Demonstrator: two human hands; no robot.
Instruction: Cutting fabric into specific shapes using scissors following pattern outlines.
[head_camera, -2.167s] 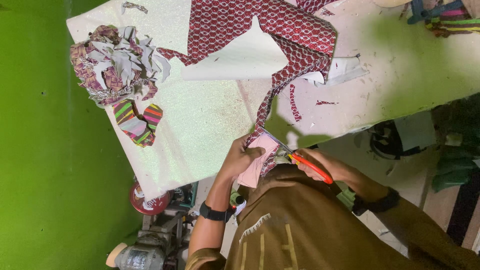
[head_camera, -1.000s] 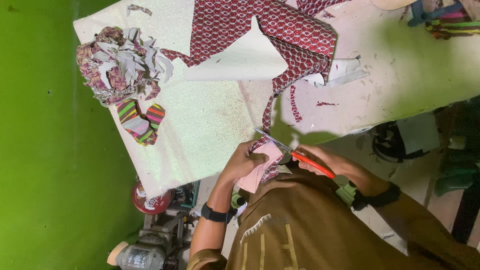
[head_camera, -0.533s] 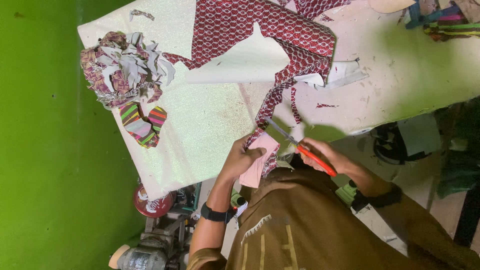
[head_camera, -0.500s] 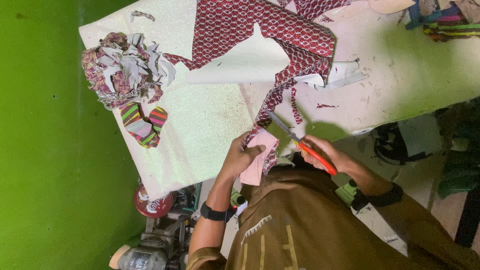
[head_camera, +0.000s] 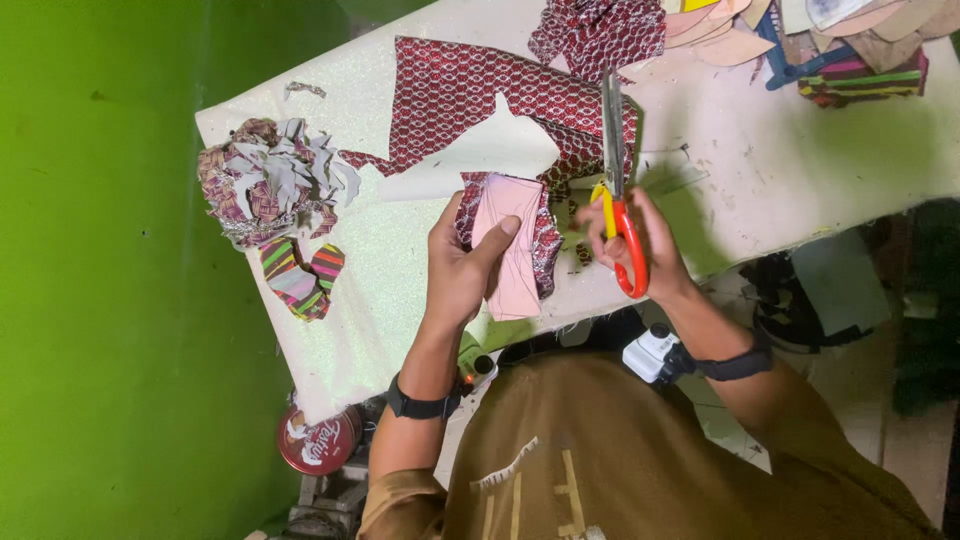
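Both hands busy: left hand (head_camera: 455, 275) fingers pinching pink piece (head_camera: 512, 250); right hand (head_camera: 630, 245) fingers gripping scissors (head_camera: 615, 170).

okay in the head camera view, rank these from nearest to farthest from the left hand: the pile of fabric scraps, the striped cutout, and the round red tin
Measured from the left hand:
1. Striped cutout, on the table, out to the hand's left in the picture.
2. Pile of fabric scraps, beyond the cutout, toward the table's corner.
3. Round red tin, below the table edge, near the left elbow.
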